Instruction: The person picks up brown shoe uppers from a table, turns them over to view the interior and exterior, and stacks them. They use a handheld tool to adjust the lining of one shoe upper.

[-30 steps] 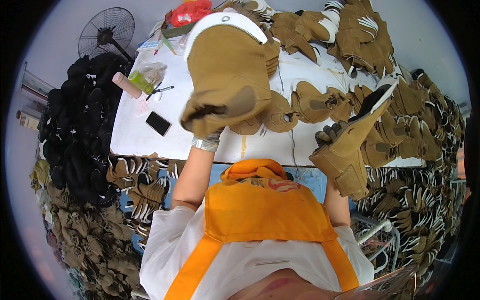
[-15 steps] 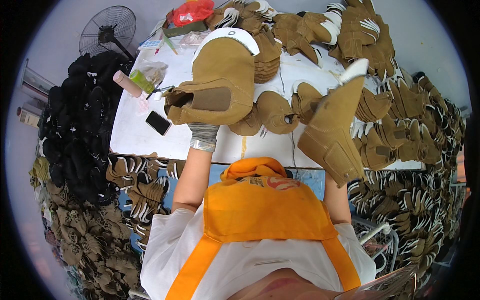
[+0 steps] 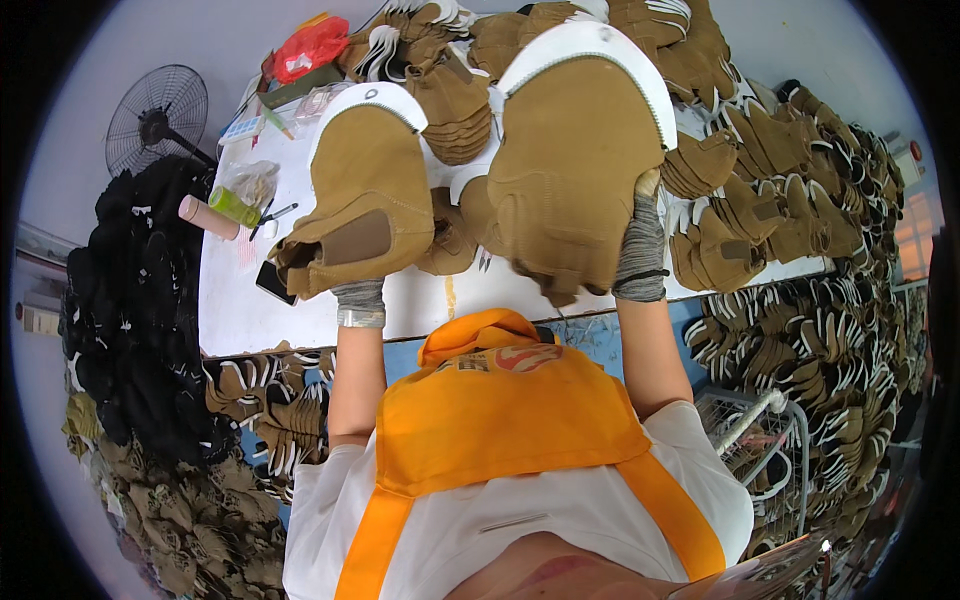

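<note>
In front of me I hold up two brown boot uppers, each with a white curved toe edge. The left upper (image 3: 370, 165) has a darker elastic side panel facing me. My left hand (image 3: 360, 297), in a grey glove, supports it from below; its fingers are hidden behind or inside the upper. The larger-looking right upper (image 3: 575, 160) is turned with its toe up and its broad face toward me. My right hand (image 3: 643, 240), also in a grey glove, grips its right edge, with a light fingertip area showing and the other fingers hidden behind it.
On the white table (image 3: 410, 305) are stacked brown uppers (image 3: 460, 125), a phone (image 3: 273, 283), a pink cylinder (image 3: 208, 217), a green container (image 3: 235, 208) and a red bag (image 3: 310, 50). Dark piles (image 3: 150, 300) and a fan (image 3: 155, 120) stand left; a wire cart (image 3: 780, 450) is lower right.
The right upper has moved left and turned from a side view to its broad face, now beside the left one. The left upper sits further left in view. My view has shifted.
</note>
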`<state>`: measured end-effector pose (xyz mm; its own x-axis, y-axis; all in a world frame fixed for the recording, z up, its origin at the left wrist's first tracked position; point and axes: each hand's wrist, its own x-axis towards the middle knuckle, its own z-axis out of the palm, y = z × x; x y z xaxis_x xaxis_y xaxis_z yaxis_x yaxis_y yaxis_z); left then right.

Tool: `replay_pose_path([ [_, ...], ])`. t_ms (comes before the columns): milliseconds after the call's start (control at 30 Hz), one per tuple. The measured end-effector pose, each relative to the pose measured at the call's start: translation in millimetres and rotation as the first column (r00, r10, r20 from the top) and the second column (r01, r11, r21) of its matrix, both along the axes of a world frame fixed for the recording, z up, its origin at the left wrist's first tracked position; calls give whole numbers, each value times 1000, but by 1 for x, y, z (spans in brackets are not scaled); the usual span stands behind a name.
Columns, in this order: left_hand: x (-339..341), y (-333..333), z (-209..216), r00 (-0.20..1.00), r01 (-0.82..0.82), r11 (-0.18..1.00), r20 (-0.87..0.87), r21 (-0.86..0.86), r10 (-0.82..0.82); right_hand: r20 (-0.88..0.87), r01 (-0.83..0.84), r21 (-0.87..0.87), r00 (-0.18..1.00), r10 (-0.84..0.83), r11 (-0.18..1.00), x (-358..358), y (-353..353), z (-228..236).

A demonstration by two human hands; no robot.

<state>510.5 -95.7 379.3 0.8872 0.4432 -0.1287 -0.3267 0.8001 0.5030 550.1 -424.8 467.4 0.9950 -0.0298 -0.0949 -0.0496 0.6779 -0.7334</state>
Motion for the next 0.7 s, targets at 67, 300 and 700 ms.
replay_pose_path([
  [67,2,3,-3,1000,-14,999,-5,-40,13,107,51,-86,993,-41,995,4,0,2],
  [300,5,-1,-8,998,-31,999,-63,-7,31,122,73,-94,991,-61,993,9,0,-4],
  [700,11,16,-42,990,61,998,128,31,-64,22,43,28,999,-44,999,13,-6,-9],
])
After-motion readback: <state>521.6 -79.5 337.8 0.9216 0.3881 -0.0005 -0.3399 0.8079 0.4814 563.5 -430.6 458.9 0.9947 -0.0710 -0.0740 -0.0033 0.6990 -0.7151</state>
